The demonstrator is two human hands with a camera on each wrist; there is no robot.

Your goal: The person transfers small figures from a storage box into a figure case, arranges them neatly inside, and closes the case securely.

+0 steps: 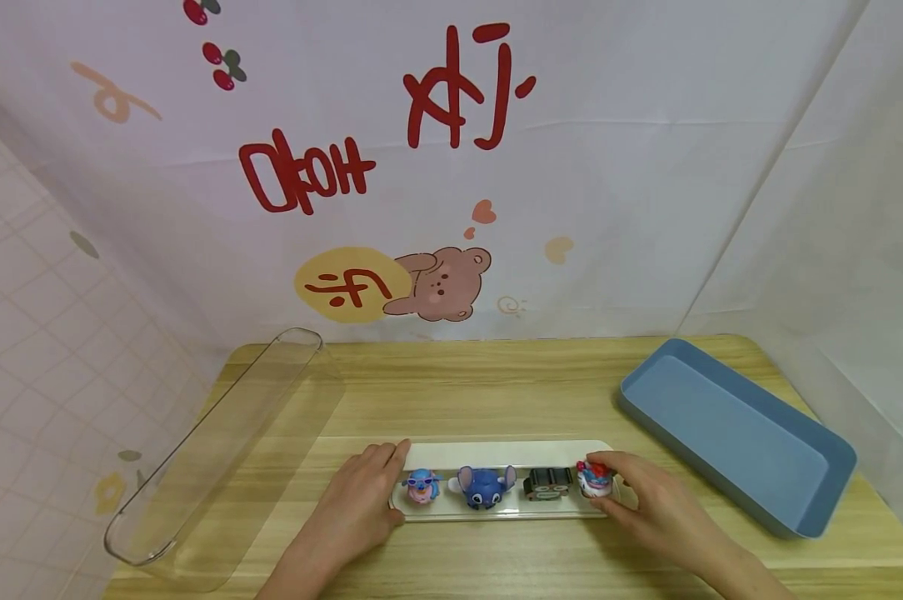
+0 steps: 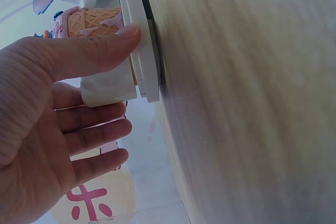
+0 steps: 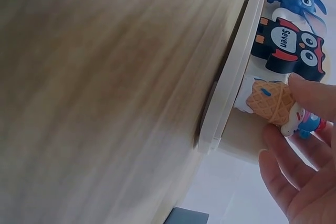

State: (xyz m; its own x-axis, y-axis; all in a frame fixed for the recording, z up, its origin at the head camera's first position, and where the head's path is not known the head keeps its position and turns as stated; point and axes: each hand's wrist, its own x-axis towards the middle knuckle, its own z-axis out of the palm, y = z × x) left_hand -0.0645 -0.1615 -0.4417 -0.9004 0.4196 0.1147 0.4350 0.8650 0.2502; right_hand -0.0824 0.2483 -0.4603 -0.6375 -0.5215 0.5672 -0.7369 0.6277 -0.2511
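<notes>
A long white display stand [image 1: 504,454] lies across the front of the table with a row of small figurines on it. My left hand [image 1: 356,496] grips its left end, thumb along the front and fingers around the back. Nearest to that hand is a pink figurine on a waffle cone [image 2: 100,20]. Beside it are a blue big-eared figurine [image 1: 484,487] and a black owl figurine [image 3: 294,48] marked "Seven". At the stand's right end, my right hand [image 1: 661,504] pinches a waffle-cone figurine [image 3: 270,100] with a red-and-blue top, between thumb and fingers.
On the left, a clear plastic cover [image 1: 226,450] lies slantwise near the table edge. A blue rectangular tray [image 1: 736,462] is at the right, angled, close to my right hand. A printed white cloth [image 1: 601,183] hangs behind the wooden table [image 1: 459,387].
</notes>
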